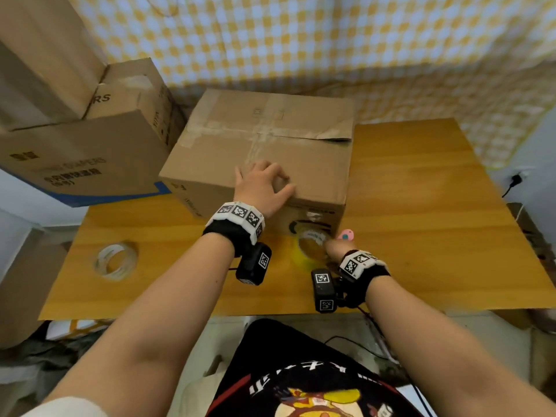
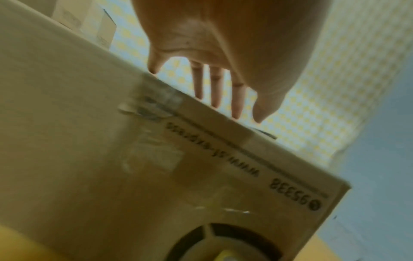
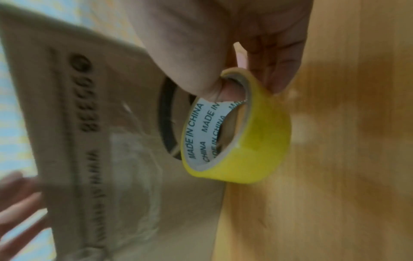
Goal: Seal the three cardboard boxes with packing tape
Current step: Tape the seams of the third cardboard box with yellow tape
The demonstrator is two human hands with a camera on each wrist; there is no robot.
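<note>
Pinching the light, stiff yellow roll of packing tape (image 3: 239, 128) through its core, the right hand (image 1: 337, 246) holds it beside the brown cardboard box (image 1: 264, 152) on the wooden table (image 1: 421, 206); the left hand (image 1: 261, 185), fingers spread, rests on its thin, yielding flap.

Black wristbands (image 1: 233, 233) (white coded tags), bare forearms.

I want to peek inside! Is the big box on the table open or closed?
Mostly closed. The box's top flaps are folded flat with old tape along the seam, but the far right flap corner lifts, leaving a dark gap. The left hand rests on top.
</note>
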